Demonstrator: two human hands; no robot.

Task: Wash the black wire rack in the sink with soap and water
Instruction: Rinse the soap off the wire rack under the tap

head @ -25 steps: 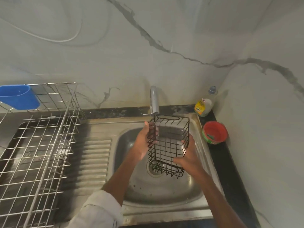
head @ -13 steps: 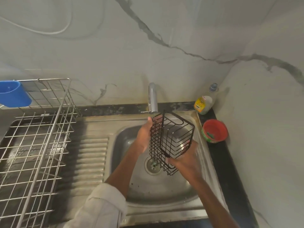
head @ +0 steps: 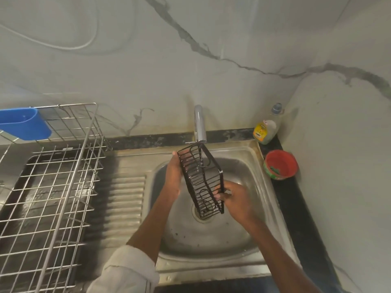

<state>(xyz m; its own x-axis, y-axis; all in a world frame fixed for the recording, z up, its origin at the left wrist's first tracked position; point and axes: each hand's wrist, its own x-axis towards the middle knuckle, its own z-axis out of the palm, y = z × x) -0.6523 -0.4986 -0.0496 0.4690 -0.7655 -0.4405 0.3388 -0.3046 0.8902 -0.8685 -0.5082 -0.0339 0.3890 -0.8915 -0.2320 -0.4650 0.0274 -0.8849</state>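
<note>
The black wire rack (head: 201,180) is a small box-shaped basket, held tilted over the steel sink (head: 211,240), its upper end just under the tap (head: 199,123). My left hand (head: 174,176) lies flat against the rack's left side, fingers straight and pointing up. My right hand (head: 232,199) grips the rack's lower right edge, fingers curled round the wires. A thin stream of water falls from the tap through the rack. The drain (head: 196,212) shows partly behind the rack's lower end.
A soap bottle (head: 265,129) with a yellow label stands in the back right corner. A red bowl (head: 280,164) sits on the black counter right of the sink. A steel dish rack (head: 48,187) with a blue cup holder (head: 25,125) fills the left side.
The rack has been turned from facing me squarely to an edge-on tilt. My right hand shifted from its bottom to its lower right edge; my left hand stayed along the left side.
</note>
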